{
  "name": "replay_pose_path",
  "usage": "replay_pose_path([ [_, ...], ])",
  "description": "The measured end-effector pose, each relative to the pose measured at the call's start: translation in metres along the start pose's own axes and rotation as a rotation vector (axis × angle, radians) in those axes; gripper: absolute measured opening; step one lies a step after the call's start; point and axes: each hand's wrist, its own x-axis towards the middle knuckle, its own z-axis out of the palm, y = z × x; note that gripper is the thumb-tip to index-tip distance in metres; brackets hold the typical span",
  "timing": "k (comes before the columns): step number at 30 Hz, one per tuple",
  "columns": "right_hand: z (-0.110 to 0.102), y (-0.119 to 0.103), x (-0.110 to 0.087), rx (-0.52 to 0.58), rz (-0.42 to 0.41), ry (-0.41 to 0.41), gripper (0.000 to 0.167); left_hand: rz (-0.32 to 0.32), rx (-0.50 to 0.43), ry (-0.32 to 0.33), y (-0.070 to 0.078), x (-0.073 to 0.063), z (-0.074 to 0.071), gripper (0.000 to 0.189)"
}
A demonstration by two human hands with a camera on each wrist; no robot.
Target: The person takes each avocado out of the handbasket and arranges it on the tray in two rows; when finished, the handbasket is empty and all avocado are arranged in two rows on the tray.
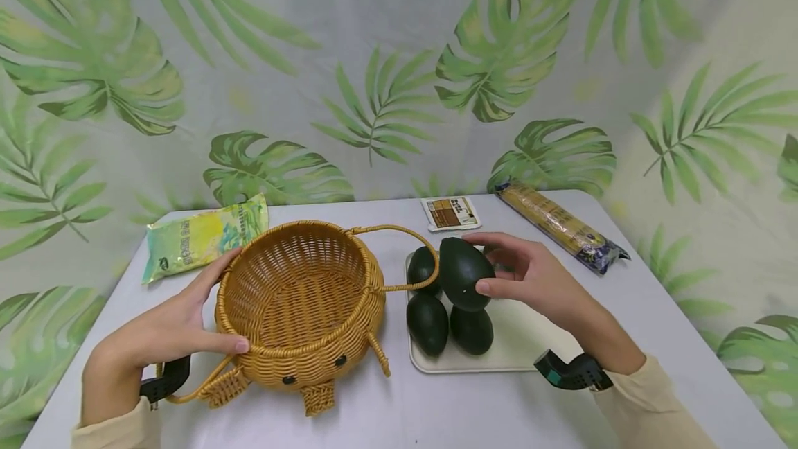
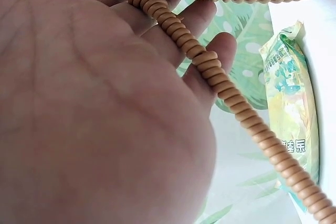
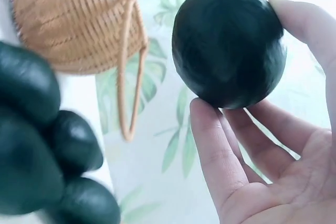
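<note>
A dark green avocado (image 1: 464,274) is in my right hand (image 1: 530,279), pinched between thumb and fingertips above the tray (image 1: 530,345). The right wrist view shows the same avocado (image 3: 228,45) end-on, with the fingers spread beneath it. On the tray's left part lie more avocados (image 1: 427,324), one partly hidden behind the held one. My left hand (image 1: 174,317) holds the left side of a brown wicker basket (image 1: 312,359), its thumb at the near rim and its fingers farther back. In the left wrist view, a basket handle (image 2: 241,106) crosses in front of those fingers.
Behind the basket, at the left, lies a green-yellow packet (image 1: 202,238). A small brown-and-white packet (image 1: 451,213) is at the table's back edge, and a long noodle-like package (image 1: 557,224) lies at the back right. The basket's right handle (image 1: 411,231) reaches over the tray's left edge.
</note>
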Motion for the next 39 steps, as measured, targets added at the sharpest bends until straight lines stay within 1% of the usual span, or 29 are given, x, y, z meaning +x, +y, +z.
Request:
replay_pose_path([
  [8,-0.009,0.024,-0.019,-0.011,0.036,0.07,0.056,-0.004,-0.004,-0.004,0.0,0.0,0.0,0.126],
  [16,-0.012,0.052,-0.039,-0.047,0.118,0.133,0.059,0.0,0.004,0.003,0.0,0.001,0.0,0.127],
  [24,-0.013,0.074,-0.053,-0.061,0.163,0.136,0.063,-0.006,-0.006,-0.003,0.0,0.0,0.0,0.126],
  [32,-0.011,0.095,-0.064,-0.067,0.223,0.145,0.067,-0.004,-0.011,-0.01,0.001,0.001,0.0,0.125],
  [35,-0.011,0.097,-0.066,-0.096,0.205,0.151,0.066,-0.018,-0.01,-0.011,0.001,0.001,-0.001,0.125],
  [39,-0.011,0.098,-0.068,-0.125,0.205,0.159,0.066,-0.034,-0.007,-0.008,0.0,0.0,0.0,0.125],
])
